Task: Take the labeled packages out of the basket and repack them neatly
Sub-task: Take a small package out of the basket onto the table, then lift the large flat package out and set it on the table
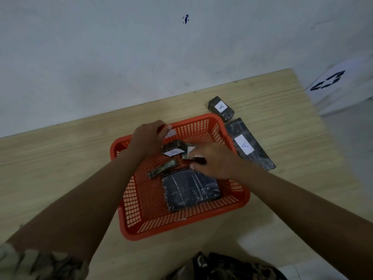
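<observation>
Unpacking stage, partly done: two labeled packages (pixel 250 144) lie on the tabletop (pixel 60 158) at 2 o'clock of the basket (pixel 181 227). Several remain inside. Your right hand (pixel 214 160) fingers pinch one; your left hand (pixel 149 138) grips the far rim.

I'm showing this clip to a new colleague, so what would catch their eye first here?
The bright orange plastic mesh basket in the middle of the pale wooden table stands out first, with both bare hands reaching into it: the left hand at the far rim, the right hand on a small dark package. Next, two dark wrapped packages with white "A" labels lie outside it on the right, one long, one short.
</observation>
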`<state>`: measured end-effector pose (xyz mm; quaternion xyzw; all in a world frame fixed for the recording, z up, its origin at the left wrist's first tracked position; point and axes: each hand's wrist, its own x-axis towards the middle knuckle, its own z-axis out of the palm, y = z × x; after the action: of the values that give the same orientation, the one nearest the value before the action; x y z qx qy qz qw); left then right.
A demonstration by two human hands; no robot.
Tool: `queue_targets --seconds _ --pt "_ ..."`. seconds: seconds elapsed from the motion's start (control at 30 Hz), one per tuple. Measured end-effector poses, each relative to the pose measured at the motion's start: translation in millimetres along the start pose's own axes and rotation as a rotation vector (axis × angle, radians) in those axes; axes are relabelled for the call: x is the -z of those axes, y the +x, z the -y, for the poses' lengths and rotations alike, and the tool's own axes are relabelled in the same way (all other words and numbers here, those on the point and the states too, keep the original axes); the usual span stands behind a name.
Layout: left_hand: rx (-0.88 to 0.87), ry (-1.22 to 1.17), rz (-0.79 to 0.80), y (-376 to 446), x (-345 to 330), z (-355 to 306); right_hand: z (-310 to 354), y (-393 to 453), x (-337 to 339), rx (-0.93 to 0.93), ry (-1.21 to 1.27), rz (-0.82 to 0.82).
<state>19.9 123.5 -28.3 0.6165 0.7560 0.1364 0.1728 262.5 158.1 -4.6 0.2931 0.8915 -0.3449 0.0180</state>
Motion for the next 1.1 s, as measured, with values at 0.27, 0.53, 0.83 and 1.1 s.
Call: queue_targets --seconds 0.27,0.53,0.83,1.1 --pt "-0.011 -0.071 0.024 -3.3 -1.7 7.3 8.6 -6.8 -21.0 -0.107 -0.241 0.3" --pt "-0.012 -0.077 0.07 -0.5 2.3 8.7 10.9 -1.7 -0.7 -0.243 0.049 0.459" --pt "0.014 -0.019 0.252 3.8 16.9 21.9 12.8 -6.7 71.8 -0.249 0.31 0.268" --pt "0.014 0.028 0.188 0.5 12.7 22.1 12.9 49.1 136.1 -0.14 0.337 -0.455"
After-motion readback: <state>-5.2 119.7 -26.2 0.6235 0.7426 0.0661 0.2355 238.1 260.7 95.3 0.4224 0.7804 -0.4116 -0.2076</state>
